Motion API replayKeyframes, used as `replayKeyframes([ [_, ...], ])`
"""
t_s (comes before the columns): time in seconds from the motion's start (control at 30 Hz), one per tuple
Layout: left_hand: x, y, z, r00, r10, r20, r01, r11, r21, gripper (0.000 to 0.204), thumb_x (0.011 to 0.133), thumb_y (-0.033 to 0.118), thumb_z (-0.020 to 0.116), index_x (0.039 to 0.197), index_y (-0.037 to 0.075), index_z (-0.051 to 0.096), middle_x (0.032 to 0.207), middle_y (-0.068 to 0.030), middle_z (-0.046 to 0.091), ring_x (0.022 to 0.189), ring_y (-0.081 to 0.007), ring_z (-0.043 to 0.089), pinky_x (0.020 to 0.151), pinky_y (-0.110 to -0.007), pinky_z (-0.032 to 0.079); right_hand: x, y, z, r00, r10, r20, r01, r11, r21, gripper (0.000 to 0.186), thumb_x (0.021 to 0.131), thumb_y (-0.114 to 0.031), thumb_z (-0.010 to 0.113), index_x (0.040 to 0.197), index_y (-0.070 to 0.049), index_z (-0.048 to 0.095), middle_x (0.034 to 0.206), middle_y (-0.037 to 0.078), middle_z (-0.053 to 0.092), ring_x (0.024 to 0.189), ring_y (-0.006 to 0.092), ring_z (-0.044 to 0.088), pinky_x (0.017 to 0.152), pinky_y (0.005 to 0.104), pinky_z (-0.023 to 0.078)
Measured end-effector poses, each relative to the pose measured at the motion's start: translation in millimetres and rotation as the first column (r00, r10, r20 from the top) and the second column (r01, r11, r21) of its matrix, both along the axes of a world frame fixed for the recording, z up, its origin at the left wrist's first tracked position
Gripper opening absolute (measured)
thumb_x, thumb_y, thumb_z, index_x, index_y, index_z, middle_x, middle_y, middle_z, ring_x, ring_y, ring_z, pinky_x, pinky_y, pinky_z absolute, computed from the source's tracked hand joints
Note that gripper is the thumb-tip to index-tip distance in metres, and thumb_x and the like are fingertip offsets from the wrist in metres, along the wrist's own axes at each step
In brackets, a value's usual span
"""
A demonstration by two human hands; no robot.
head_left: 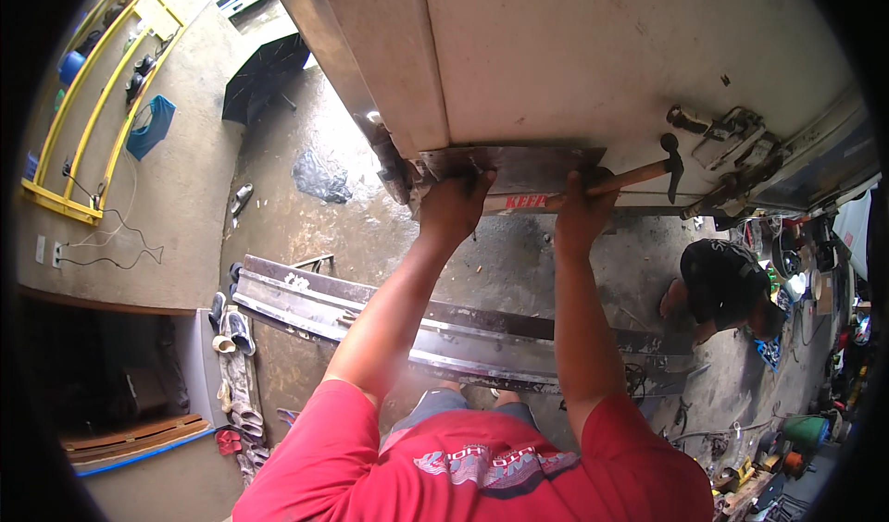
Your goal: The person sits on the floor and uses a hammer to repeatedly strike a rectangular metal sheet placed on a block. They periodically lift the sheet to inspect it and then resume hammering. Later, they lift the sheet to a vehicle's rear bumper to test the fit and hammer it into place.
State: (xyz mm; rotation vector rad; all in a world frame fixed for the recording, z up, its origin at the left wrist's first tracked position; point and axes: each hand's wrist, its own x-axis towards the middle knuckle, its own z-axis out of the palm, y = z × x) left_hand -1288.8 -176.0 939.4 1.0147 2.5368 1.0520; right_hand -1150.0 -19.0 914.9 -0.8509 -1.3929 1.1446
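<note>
A thin dark metal plate (pixel 535 163) lies against the lower edge of a big white panel (pixel 593 50), which looks like part of a vehicle body. My left hand (pixel 454 211) is closed on the plate's left part, its thumb on the front face. At the plate's right end, my right hand (pixel 585 211) grips a hammer (pixel 639 176) by its wooden handle, thumb up against the plate. The hammer's dark head points to the right, next to a latch-like metal fitting (pixel 741 142). What the fingers do behind the plate is hidden.
Behind my forearms a long metal beam (pixel 482 339) crosses the floor near my feet. A person in dark clothes (pixel 727 279) crouches at the right, beside cluttered tools. Left are a black umbrella (pixel 259 80), a plastic bag (pixel 321 176), a yellow rack (pixel 65 198) and several shoes (pixel 239 332).
</note>
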Motion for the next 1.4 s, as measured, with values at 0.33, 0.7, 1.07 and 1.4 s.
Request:
replayKeyframes([
  [0.33,3.2,10.1,-7.3,0.985,0.056,-0.16,-0.061,0.998,-0.03,0.06,0.104,0.064,0.053,0.099,0.013,0.084,0.089,-0.0148,0.079,0.086,-0.0382,0.077,0.081,-0.049,0.06,18.5,17.0,-18.7,1.0,0.006,0.017,-0.005,0.996,-0.086,0.035,0.098,-0.006,0.07,0.129,0.002,0.058,0.124,0.015,0.066,0.113,0.0244,0.064,0.101,0.0364,0.049],
  [0.7,1.3,8.1,-12.6,0.988,0.143,0.051,-0.146,0.986,0.074,0.062,0.1,0.063,0.062,0.101,0.004,0.082,0.093,-0.0223,0.078,0.096,-0.0412,0.076,0.085,-0.046,0.057,63.3,-42.1,-18.6,0.937,0.175,0.304,-0.216,0.97,0.109,0.038,0.096,-0.01,0.071,0.132,0.0,0.061,0.128,0.02,0.069,0.116,0.0321,0.068,0.101,0.0418,0.051],
  [1.07,23.3,31.0,-59.9,0.884,0.185,0.43,-0.434,0.666,0.607,0.035,0.092,0.038,0.084,0.102,0.004,0.083,0.095,-0.0158,0.082,0.088,-0.0292,0.078,0.083,-0.039,0.057,143.3,-22.0,72.1,0.36,0.413,0.837,-0.792,0.61,0.04,0.029,0.088,-0.024,0.083,0.108,-0.006,0.071,0.089,0.013,0.073,0.079,0.0357,0.073,0.07,0.043,0.058],
  [1.4,72.3,91.8,-58.0,0.537,-0.002,0.844,-0.815,0.257,0.519,0.042,0.097,0.03,0.083,0.122,0.001,0.068,0.11,-0.0062,0.074,0.1,-0.0189,0.066,0.093,-0.035,0.053,112.2,10.9,132.8,0.176,0.173,0.969,-0.953,0.277,0.123,0.041,0.087,-0.04,0.086,0.103,-0.006,0.068,0.09,0.009,0.071,0.08,0.0316,0.073,0.068,0.0432,0.058],
])
